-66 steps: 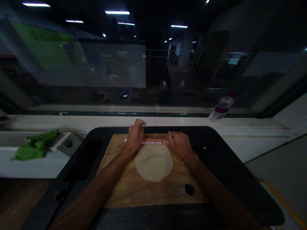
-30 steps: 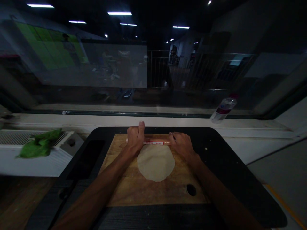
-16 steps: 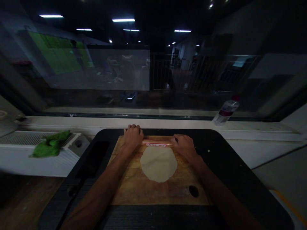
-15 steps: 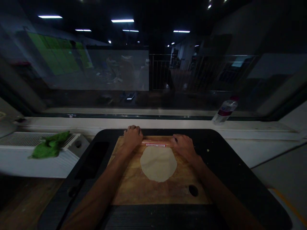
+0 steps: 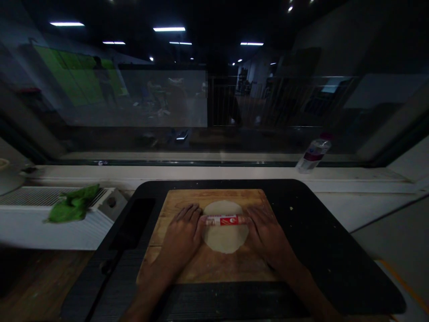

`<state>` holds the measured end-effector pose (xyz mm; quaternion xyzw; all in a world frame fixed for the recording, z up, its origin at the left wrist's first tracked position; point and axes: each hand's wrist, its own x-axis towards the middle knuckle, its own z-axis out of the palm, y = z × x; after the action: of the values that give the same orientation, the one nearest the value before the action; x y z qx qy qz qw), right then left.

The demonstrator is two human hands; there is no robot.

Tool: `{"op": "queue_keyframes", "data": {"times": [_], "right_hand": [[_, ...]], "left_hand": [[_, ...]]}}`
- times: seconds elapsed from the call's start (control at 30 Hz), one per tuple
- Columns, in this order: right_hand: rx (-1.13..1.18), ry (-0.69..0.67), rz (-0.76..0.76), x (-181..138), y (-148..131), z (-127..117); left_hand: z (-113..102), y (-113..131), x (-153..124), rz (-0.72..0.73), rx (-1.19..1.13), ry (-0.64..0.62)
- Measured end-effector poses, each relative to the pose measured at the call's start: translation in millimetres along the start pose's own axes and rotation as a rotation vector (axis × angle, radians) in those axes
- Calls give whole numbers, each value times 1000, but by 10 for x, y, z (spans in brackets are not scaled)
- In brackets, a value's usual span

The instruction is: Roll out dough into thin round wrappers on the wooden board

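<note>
A round, flat sheet of dough (image 5: 225,241) lies on a wooden cutting board (image 5: 214,273). Across its middle rests a rolling pin (image 5: 225,220) with a red and white label. My left hand (image 5: 183,230) is over the pin's left end, its fingers pointing forward and its thumb against the pin. At the right end, my right hand (image 5: 268,232) lies over the pin in the same way. Both hands cover the ends of the pin, and the dough shows in front of it and behind it.
The board sits on a black table (image 5: 321,250) with a dark flat panel (image 5: 136,223) at its left. A green cloth (image 5: 72,203) hangs over a white radiator (image 5: 67,232). On the windowsill stands a plastic bottle (image 5: 314,155). Behind is a large dark window with reflections.
Both hands have come back toward me with the rolling pin, from the dough's far edge to its middle. The pin has turned, showing more of its red label.
</note>
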<state>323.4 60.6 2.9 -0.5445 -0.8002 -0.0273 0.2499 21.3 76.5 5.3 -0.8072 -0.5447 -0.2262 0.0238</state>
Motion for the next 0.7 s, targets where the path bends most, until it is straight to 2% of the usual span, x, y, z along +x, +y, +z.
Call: {"op": "queue_keyframes", "data": {"times": [0.17, 0.3, 0.47, 0.7], "right_hand": [[-37, 112, 46, -510, -291, -45], [-60, 154, 77, -633, -386, -43], [-68, 90, 113, -392, -405, -3], [-184, 7, 281, 64, -447, 66]], "left_hand": [[-55, 272, -359, -38, -32, 87], [-39, 388, -449, -85, -13, 106], [-12, 379, -342, -128, 5, 85], [-10, 340, -76, -167, -20, 23]]}}
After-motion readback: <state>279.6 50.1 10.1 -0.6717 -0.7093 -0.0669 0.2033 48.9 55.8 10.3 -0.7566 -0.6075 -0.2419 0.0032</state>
